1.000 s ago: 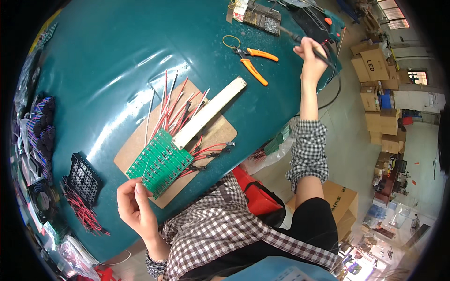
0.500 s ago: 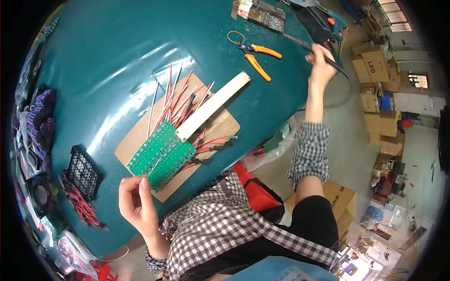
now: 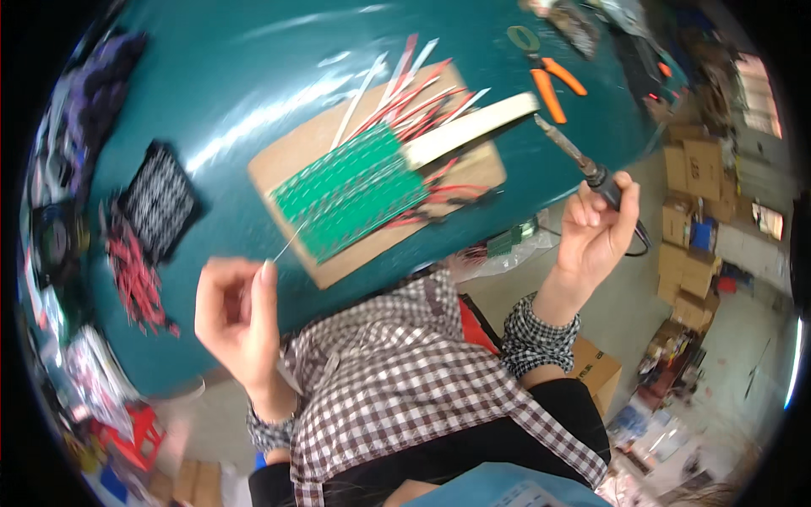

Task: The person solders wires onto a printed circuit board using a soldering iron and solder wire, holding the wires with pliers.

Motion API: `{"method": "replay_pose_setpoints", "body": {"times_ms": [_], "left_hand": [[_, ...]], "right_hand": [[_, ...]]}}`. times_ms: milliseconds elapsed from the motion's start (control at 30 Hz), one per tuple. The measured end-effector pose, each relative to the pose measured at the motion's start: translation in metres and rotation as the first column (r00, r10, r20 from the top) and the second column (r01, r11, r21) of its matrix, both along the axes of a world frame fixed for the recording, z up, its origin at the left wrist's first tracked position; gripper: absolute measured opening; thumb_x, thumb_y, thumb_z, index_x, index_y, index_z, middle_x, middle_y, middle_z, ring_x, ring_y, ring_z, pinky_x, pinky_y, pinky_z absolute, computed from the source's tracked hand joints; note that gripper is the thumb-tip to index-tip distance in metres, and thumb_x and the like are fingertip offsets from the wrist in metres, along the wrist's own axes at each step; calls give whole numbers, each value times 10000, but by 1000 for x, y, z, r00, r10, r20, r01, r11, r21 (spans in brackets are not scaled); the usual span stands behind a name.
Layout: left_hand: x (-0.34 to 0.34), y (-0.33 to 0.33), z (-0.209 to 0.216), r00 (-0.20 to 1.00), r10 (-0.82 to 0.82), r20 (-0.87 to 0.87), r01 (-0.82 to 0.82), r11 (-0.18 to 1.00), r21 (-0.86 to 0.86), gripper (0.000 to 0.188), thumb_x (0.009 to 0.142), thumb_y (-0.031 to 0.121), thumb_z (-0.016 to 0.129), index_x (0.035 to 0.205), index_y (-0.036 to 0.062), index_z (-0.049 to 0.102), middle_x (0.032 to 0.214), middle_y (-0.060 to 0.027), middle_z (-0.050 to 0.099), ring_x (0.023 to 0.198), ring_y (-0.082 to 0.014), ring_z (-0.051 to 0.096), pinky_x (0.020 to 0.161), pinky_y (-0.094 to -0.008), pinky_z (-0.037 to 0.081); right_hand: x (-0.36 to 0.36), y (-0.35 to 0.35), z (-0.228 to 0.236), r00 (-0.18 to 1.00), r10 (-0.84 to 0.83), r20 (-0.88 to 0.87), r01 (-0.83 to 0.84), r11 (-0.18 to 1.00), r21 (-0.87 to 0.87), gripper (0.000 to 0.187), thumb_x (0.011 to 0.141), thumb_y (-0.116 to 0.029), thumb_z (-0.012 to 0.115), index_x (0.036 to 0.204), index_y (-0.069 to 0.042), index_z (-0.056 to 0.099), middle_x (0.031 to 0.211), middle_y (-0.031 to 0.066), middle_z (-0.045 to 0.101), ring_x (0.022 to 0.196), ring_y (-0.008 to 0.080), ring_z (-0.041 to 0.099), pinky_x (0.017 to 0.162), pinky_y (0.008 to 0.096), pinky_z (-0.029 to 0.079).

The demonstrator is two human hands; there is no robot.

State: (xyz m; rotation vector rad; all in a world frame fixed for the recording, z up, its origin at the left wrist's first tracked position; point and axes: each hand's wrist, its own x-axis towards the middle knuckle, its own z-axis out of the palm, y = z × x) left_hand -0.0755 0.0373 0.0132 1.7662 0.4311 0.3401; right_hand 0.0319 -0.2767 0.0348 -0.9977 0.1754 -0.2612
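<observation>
A thin silvery wire, like solder wire (image 3: 290, 242), is pinched between thumb and forefinger of my left hand (image 3: 239, 317). Its far end reaches the near left edge of the green circuit board panel (image 3: 351, 193). My right hand (image 3: 593, 232) grips a soldering iron (image 3: 569, 146) by its black handle, tip up and to the left, off the panel. Red and white wires (image 3: 422, 103) fan out from the panel's far and right sides. A pale wooden bar (image 3: 475, 131) lies across its right part. Under everything is a brown board (image 3: 300, 150).
Orange-handled cutters (image 3: 553, 83) lie beyond the bar on the green tabletop (image 3: 228, 93). A black gridded tray (image 3: 160, 203) and a bundle of red wires (image 3: 135, 283) sit at the left. A clear bag with green boards (image 3: 507, 247) is past the table's near edge.
My right hand has brought the soldering iron from the far right nearer to the panel. The view has shifted, and the wire in my left hand shows more plainly.
</observation>
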Motion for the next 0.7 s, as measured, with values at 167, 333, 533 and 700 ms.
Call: {"method": "replay_pose_setpoints", "body": {"times_ms": [167,333,533,700], "left_hand": [[-7,10,-14,997,73,37,-70,994,-90,81,849,-74,601,895,-16,566,814,-4,517,681,-37,429,590,-165,326],[-14,12,-11,996,84,-8,-85,994,-69,94,824,-74,646,875,-23,586,773,-11,547,652,-35,447,604,-164,363],[0,9,-33,999,0,36,-4,993,114,91,784,-66,664,826,-19,598,744,-32,556,613,-70,484,532,-184,369],[5,7,-40,998,-47,34,41,985,165,94,771,-63,665,818,-6,608,732,-40,560,590,-77,478,494,-196,350]], "right_hand": [[-43,47,-23,978,188,86,-167,963,-211,347,948,-267,496,1179,-9,480,930,97,511,616,146,500,513,265,425],[-83,77,-53,935,316,161,-138,742,-656,320,870,-116,597,1128,24,470,880,125,533,569,180,596,544,304,508],[-101,76,-47,859,507,76,-125,351,-928,343,779,-3,709,1102,14,595,891,136,612,724,201,623,628,284,525],[-102,88,-41,824,567,2,-138,205,-969,375,740,9,740,1094,23,615,907,125,633,731,214,625,648,287,533]]}}
